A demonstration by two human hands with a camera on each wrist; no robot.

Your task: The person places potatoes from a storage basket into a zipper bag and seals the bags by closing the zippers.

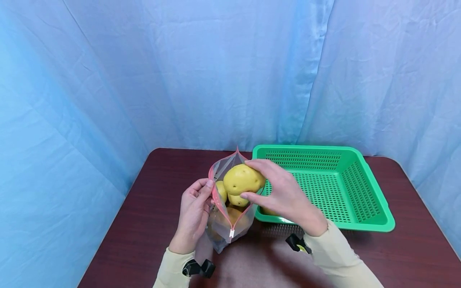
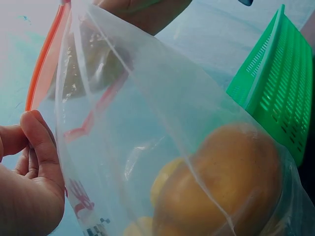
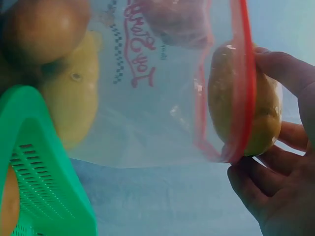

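Note:
My right hand grips a yellow potato between thumb and fingers, at the mouth of a clear zip bag. In the right wrist view the potato is partly inside the red-edged opening. My left hand pinches the bag's red rim on the left side, thumb on top. The mouth gapes wide, and a white slider sits at its near corner. Several potatoes lie low in the bag, seen through the plastic. Red printing marks the bag's side.
A green perforated basket stands right of the bag, its near left corner close to it. Another potato lies in that corner, partly hidden by my right hand. Both stand on a dark red-brown table, with blue curtains behind.

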